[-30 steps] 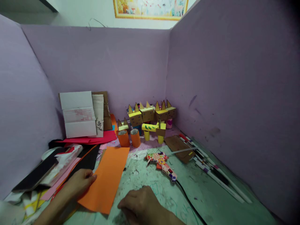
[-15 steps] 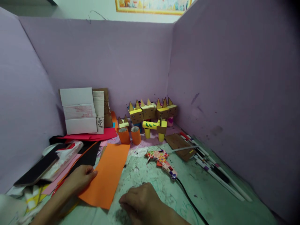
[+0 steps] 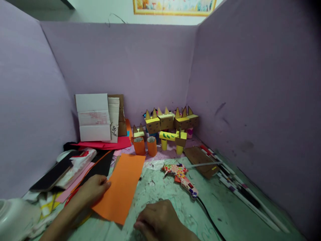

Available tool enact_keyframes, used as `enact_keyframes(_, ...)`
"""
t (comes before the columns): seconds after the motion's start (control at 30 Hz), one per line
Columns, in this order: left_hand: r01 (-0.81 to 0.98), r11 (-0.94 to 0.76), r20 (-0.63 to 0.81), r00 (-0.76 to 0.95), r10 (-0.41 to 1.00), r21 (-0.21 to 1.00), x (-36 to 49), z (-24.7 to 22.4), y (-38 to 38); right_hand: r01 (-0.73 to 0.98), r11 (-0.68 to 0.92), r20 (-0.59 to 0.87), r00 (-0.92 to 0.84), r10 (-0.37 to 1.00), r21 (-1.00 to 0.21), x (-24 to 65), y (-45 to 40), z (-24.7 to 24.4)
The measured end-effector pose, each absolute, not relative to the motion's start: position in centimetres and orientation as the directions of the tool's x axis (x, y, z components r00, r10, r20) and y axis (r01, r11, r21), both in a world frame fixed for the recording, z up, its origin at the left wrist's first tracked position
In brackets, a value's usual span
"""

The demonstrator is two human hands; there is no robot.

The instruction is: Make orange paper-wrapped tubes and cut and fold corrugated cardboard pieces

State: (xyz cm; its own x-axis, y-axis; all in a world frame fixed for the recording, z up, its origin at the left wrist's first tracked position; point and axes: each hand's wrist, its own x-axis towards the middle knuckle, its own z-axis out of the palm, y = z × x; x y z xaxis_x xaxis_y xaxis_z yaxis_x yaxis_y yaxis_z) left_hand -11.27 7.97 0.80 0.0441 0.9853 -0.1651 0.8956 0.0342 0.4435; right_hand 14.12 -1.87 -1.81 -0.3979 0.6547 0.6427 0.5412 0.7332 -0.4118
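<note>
An orange sheet of paper (image 3: 122,189) lies at a slant in front of me, its left edge pinched between the thumb and fingers of my left hand (image 3: 96,190). Right of the sheet's lower end, my right hand (image 3: 157,219) rests low over the table with its fingers curled together; whatever it may hold is hidden. A flower-patterned glue gun (image 3: 181,177) lies farther right, with a glue stick at its back and a black cable running toward me. Two orange paper tubes (image 3: 139,146) stand beyond the sheet.
Yellow and brown cardboard animal figures (image 3: 166,122) stand at the back. Folded white cardboard (image 3: 92,117) leans on the rear wall. Coloured paper and a black phone-like slab (image 3: 51,175) lie left. Brown cardboard (image 3: 200,160) and several pens (image 3: 248,204) lie along the right wall.
The whole view has shifted, so things appear slightly farther right. My left hand still pinches the orange sheet, and my right hand remains curled near it.
</note>
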Motion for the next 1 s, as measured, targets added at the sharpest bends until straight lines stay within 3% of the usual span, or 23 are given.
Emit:
enact_keyframes(0.1, 0.901, 0.028, -0.175, 0.054, 0.983, 0.434, -11.2, 1.0, 7.8, 0.574, 0.654, 0.601, -0.319, 0.733, -0.493, 15.0, -1.9, -1.5)
enact_keyframes(0.27, 0.905, 0.019, -0.188, 0.068, 0.98, 0.425, -11.1, 1.1, 7.6, 0.533, 0.685, 0.638, -0.311, 0.704, -0.496, 15.4, -1.3, -2.4)
enact_keyframes(0.37, 0.901, 0.027, -0.201, 0.068, 0.977, 0.434, -11.2, 0.9, 7.6, 0.435, 0.646, 0.629, -0.205, 0.75, -0.628, 15.8, -1.0, -2.0)
enact_keyframes(0.47, 0.897, 0.039, -0.219, 0.065, 0.973, 0.441, -11.3, 0.6, 7.6, 0.47, 0.455, 0.549, 0.078, 0.832, -0.756, 18.3, 0.0, 0.9)
enact_keyframes(0.53, 0.896, 0.046, -0.227, 0.061, 0.972, 0.441, -11.3, 0.6, 7.5, 0.464, 0.259, 0.381, 0.192, 0.905, -0.847, 20.9, 1.8, 3.9)
enact_keyframes(0.57, 0.897, 0.049, -0.228, 0.059, 0.972, 0.44, -11.3, 0.5, 7.5, 0.49, 0.181, 0.366, 0.313, 0.877, -0.853, 22.2, 3.0, 5.6)
enact_keyframes(0.6, 0.896, 0.055, -0.232, 0.055, 0.971, 0.441, -11.3, 0.5, 7.4, 0.565, 0.104, 0.371, 0.381, 0.847, -0.818, 23.4, 4.3, 7.1)
enact_keyframes(0.67, 0.892, 0.074, -0.246, 0.042, 0.968, 0.446, -11.3, 0.4, 7.4, 0.762, -0.194, 0.325, 0.472, 0.82, -0.618, 25.2, 7.0, 9.6)
enact_keyframes(0.77, 0.887, 0.081, -0.259, 0.044, 0.965, 0.454, -11.5, 0.1, 7.4, 0.85, -0.412, 0.205, 0.49, 0.847, -0.329, 26.2, 10.5, 11.4)
enact_keyframes(0.87, 0.886, 0.079, -0.271, 0.054, 0.961, 0.457, -11.7, -0.3, 7.4, 0.874, -0.441, 0.095, 0.466, 0.88, -0.204, 26.0, 12.4, 11.5)
enact_keyframes(1.0, 0.884, 0.098, -0.304, 0.051, 0.951, 0.456, -11.9, -0.4, 7.4, 0.898, -0.405, 0.019, 0.414, 0.91, -0.174, 26.7, 12.3, 11.9)
